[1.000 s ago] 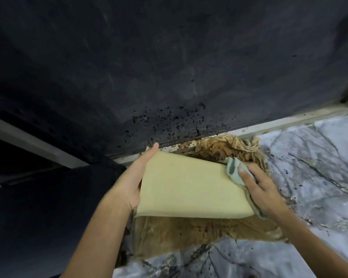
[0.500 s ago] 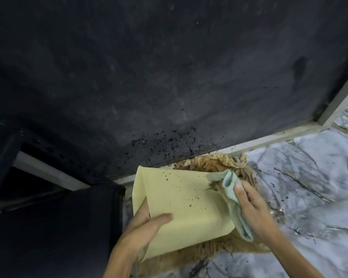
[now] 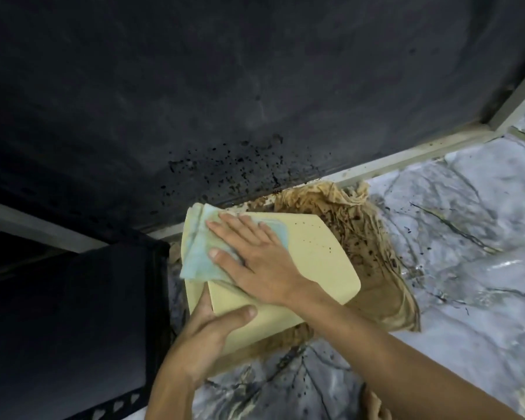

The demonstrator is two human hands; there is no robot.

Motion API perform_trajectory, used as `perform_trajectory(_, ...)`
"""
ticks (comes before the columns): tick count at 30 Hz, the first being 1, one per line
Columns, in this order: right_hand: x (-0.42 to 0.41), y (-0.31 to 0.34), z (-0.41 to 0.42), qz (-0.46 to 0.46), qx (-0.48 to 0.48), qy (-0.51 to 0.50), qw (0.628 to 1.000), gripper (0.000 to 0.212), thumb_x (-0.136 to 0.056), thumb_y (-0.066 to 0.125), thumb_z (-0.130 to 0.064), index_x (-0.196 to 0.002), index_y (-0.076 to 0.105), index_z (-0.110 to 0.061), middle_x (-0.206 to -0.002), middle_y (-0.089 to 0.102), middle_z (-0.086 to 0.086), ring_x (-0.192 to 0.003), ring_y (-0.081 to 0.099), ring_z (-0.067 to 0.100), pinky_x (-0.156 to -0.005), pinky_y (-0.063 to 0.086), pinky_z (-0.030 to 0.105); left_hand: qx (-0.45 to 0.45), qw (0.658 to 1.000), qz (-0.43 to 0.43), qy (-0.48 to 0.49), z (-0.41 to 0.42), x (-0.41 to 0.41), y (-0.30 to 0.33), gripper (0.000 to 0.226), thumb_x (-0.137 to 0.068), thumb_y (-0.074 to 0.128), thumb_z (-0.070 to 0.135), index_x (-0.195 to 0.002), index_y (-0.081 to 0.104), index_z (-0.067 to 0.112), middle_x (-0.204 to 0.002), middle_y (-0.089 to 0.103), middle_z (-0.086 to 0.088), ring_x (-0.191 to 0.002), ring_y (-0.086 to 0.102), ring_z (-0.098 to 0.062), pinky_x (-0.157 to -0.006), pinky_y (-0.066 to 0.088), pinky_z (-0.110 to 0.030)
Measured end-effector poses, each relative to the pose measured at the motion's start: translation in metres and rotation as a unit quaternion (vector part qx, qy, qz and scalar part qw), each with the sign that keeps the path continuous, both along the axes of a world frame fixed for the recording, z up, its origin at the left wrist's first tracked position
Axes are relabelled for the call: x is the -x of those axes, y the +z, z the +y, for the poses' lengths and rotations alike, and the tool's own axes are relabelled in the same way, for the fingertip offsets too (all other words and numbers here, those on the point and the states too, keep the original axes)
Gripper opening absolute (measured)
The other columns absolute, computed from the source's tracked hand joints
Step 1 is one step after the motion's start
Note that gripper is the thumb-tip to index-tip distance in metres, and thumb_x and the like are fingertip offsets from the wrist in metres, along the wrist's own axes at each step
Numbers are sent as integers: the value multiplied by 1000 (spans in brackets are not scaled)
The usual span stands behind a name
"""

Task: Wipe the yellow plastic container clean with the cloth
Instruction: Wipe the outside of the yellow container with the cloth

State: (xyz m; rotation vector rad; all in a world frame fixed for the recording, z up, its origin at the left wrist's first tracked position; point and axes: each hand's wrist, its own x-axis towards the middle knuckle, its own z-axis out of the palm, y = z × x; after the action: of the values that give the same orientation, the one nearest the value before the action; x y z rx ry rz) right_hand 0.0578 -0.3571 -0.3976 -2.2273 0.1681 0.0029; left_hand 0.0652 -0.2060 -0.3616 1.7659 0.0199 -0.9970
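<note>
Container at frame centre, your hands on it, counter beneath.

You have the container [image 3: 315, 262] at centre frame, over a crumpled sheet [image 3: 373, 237] spread on the counter [image 3: 467, 225] at right and bottom. Your right hand [image 3: 255, 256] lies flat on the cloth [image 3: 197, 256], pressed to the container's upper left. Your left hand [image 3: 212, 325] grips its lower left edge. A wall [image 3: 225, 86] fills the upper frame; a rack [image 3: 103, 313] stands lower left.
</note>
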Motion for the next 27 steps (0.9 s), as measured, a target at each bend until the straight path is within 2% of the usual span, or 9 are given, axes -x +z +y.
perform_trajectory(4,26,-65,-50,79,43,-128,988,61,-93,15,-69,-151,8,-50,-163,2,-17,-149,-7,7,-120,-5,37,-3,999,16,44,14,3,-6,86,-59,88,-1,-133,60,33,-110,82,11,-96,77,-7,-84,53,-31)
perform_trajectory(7,24,-79,-68,120,30,-172,977,61,-94,16,-67,-152,9,-47,-164,4,-16,-149,-4,8,-120,-5,38,-17,998,14,63,13,4,-13,76,-64,87,-1,-125,62,36,-102,83,15,-89,77,-4,-78,51,-27)
perform_trajectory(9,21,-68,-52,154,40,-180,971,61,-97,12,-62,-153,2,-42,-165,-3,-11,-149,-11,12,-119,-8,43,-24,997,14,66,15,8,-14,72,-67,86,-2,-126,64,32,-103,83,13,-94,77,-8,-80,51,-28)
perform_trajectory(12,7,-29,-2,128,47,-118,984,60,-99,6,-57,-154,-7,-37,-163,-14,-9,-147,-21,16,-118,-13,45,-10,998,31,50,15,11,-14,78,-62,81,5,-135,62,23,-113,83,1,-113,74,-22,-89,55,-33)
perform_trajectory(16,-17,12,35,2,42,15,999,56,-101,12,-53,-154,1,-40,-164,-6,-13,-148,-16,11,-118,-15,40,13,1000,16,-5,5,15,-4,79,-70,75,0,-143,56,23,-121,80,1,-111,75,-12,-80,60,-22)
perform_trajectory(18,-13,2,16,-28,53,27,998,56,-99,12,-57,-153,4,-43,-164,-2,-15,-149,-11,8,-118,-11,36,7,1000,16,-3,5,14,0,78,-72,77,-2,-141,55,28,-119,81,5,-109,75,-9,-80,60,-21)
perform_trajectory(22,12,-67,-61,77,73,-86,991,61,-93,12,-55,-153,6,-43,-164,3,-11,-149,-5,8,-121,3,44,-21,999,22,37,10,12,-6,68,-74,84,-5,-128,63,31,-107,83,10,-96,77,-4,-86,53,-29)
perform_trajectory(24,19,-92,-93,136,26,-164,977,58,-97,15,-58,-153,13,-43,-164,11,-13,-149,2,7,-120,7,41,-25,998,21,44,9,10,-5,64,-78,81,-8,-123,64,35,-106,83,13,-94,77,-3,-86,52,-28)
perform_trajectory(27,36,-102,-96,154,-41,-253,954,59,-97,18,-62,-153,15,-42,-163,12,-14,-148,5,5,-120,5,41,-32,999,8,25,3,9,1,69,-80,77,-10,-125,62,39,-111,82,13,-100,76,-3,-87,53,-26)
